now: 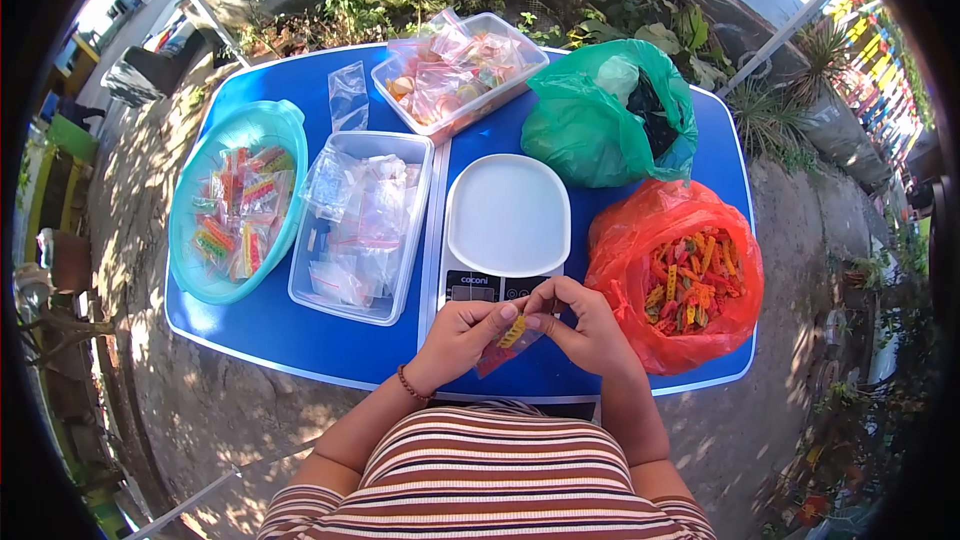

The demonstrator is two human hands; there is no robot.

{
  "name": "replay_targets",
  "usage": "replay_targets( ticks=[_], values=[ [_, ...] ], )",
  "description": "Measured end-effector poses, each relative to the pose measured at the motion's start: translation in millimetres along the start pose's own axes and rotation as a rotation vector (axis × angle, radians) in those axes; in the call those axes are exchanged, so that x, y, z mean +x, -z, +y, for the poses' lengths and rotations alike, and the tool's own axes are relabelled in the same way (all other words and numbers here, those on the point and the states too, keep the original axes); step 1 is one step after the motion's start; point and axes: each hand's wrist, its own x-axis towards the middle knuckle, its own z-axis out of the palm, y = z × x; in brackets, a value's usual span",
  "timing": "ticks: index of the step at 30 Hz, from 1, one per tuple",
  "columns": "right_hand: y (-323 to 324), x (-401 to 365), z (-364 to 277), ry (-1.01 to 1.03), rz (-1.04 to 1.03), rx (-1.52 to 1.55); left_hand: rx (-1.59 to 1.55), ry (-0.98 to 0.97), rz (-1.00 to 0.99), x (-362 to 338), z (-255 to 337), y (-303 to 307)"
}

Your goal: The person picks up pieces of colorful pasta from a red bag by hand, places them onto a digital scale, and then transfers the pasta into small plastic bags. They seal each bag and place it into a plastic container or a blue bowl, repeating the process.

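A small clear plastic bag (510,338) with yellow and red wavy snack pieces inside is held between my two hands, close to the table's front edge. My left hand (462,335) pinches it on one side with thumb and finger. My right hand (580,325) grips the other top corner, fingers curled in. Just beyond my hands is a kitchen scale (475,285) with a white plate-like tray (508,215) on top. An orange-red plastic bag (625,240) full of loose colourful wavy pieces (695,275) stands to the right of my right hand.
On the blue table (260,340), a clear tub (395,315) of plastic bags sits left of the scale. A turquoise basket (180,230) of filled bags stands further left. Behind are another tub (470,120) of packets and a green plastic bag (575,140).
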Motion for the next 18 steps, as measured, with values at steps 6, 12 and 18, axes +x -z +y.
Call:
replay_targets(
  ticks=[6, 12, 18],
  values=[
    [-3.9, -2.7, -1.3, -0.040, 0.021, -0.018, 0.070, -0.046, 0.064, 0.5, -1.4, -5.7],
    [-12.4, -4.1, -7.9, 0.221, 0.040, -0.113, -0.009, -0.109, 0.181, 3.9, -10.4, -2.4],
    [-13.0, -12.4, -12.7, 0.105, 0.163, -0.125, 0.166, -0.445, 0.314, -3.0, -6.3, -1.7]
  ],
)
